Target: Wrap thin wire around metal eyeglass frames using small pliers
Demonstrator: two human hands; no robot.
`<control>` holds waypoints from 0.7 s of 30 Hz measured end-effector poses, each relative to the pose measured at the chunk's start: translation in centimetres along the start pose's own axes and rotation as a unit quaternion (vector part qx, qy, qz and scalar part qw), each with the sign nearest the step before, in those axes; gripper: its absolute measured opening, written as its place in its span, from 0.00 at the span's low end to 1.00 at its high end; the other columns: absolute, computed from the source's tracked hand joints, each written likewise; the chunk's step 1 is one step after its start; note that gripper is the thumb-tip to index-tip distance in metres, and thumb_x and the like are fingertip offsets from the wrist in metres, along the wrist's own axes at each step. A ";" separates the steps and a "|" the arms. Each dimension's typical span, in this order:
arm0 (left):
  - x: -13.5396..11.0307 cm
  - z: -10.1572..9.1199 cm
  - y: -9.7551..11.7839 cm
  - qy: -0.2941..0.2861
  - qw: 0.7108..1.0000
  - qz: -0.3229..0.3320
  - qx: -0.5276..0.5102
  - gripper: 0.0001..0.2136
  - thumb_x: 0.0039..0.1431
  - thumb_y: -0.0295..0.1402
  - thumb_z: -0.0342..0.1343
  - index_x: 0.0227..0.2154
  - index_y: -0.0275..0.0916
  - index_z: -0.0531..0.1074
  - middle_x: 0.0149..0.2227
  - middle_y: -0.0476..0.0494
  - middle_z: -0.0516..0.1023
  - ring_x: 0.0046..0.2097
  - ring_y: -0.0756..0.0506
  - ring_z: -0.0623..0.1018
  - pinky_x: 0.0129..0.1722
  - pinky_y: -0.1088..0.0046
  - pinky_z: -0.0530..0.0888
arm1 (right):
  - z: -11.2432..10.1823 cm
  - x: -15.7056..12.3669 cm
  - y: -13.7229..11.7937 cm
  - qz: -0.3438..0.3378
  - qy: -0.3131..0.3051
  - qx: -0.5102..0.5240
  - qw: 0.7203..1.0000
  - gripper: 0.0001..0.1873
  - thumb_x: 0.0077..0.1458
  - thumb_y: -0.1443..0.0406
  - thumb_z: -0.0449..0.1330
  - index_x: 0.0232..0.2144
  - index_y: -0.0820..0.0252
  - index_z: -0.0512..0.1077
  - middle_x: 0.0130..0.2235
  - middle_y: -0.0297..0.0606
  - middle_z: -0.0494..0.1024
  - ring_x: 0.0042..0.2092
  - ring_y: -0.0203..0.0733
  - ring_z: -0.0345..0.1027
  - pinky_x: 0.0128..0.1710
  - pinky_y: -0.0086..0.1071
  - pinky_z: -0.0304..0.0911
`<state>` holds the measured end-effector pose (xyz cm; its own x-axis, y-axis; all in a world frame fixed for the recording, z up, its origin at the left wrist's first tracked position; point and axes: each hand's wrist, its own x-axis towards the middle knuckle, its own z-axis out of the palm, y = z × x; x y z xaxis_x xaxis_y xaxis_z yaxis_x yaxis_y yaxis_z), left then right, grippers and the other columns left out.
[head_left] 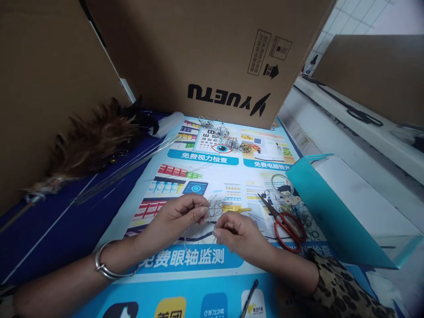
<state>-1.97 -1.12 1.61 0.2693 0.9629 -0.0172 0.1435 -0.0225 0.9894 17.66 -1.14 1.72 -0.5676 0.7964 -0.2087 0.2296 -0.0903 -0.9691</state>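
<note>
Silvery wire [216, 208] is pinched by the left grip [182, 215] and the right grip [241, 232] at the frame's centre. Red-handled scissors [277, 214] lie right of centre beside tangled loops [310, 230]; a teal box [334, 216] stands lower right, a feather duster [96, 134] at left.
</note>
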 end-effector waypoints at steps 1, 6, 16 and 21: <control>0.0 0.0 -0.1 -0.001 1.000 -0.001 0.002 0.05 0.58 0.34 0.50 0.33 0.38 0.67 0.28 0.50 0.71 0.31 0.51 0.70 0.31 0.76 0.67 | 0.0 -0.1 -0.1 0.011 -0.013 0.007 1.000 0.07 0.53 0.63 0.57 0.28 0.61 0.65 0.24 0.30 0.68 0.22 0.28 0.58 0.20 0.22 0.54; 0.2 -0.1 -0.4 -0.020 1.000 -0.003 -0.013 0.06 0.59 0.35 0.50 0.33 0.38 0.68 0.28 0.51 0.70 0.30 0.51 0.69 0.29 0.76 0.67 | 0.2 -0.3 0.1 0.033 -0.033 0.024 0.999 0.08 0.55 0.62 0.54 0.28 0.61 0.65 0.26 0.32 0.71 0.21 0.28 0.59 0.20 0.22 0.56; 0.4 -0.5 -1.1 -0.002 0.999 -0.034 0.017 0.11 0.57 0.38 0.51 0.41 0.41 0.70 0.34 0.47 0.74 0.36 0.48 0.72 0.36 0.73 0.69 | -0.4 -0.2 0.1 0.022 -0.024 0.048 0.998 0.09 0.56 0.61 0.53 0.29 0.62 0.64 0.26 0.32 0.71 0.21 0.27 0.61 0.20 0.21 0.55; 0.5 -0.7 -1.2 -0.025 0.999 -0.024 0.032 0.14 0.60 0.39 0.47 0.43 0.40 0.71 0.35 0.45 0.74 0.38 0.46 0.72 0.38 0.70 0.69 | -0.5 -0.1 0.3 0.018 -0.014 0.084 0.996 0.11 0.56 0.59 0.54 0.28 0.62 0.64 0.26 0.32 0.70 0.22 0.27 0.60 0.20 0.21 0.54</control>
<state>-2.67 -0.41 0.53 0.3067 0.9490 -0.0736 0.2170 0.0055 0.9762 18.15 -0.96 1.55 -0.5847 0.7736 -0.2444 0.1163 -0.2183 -0.9689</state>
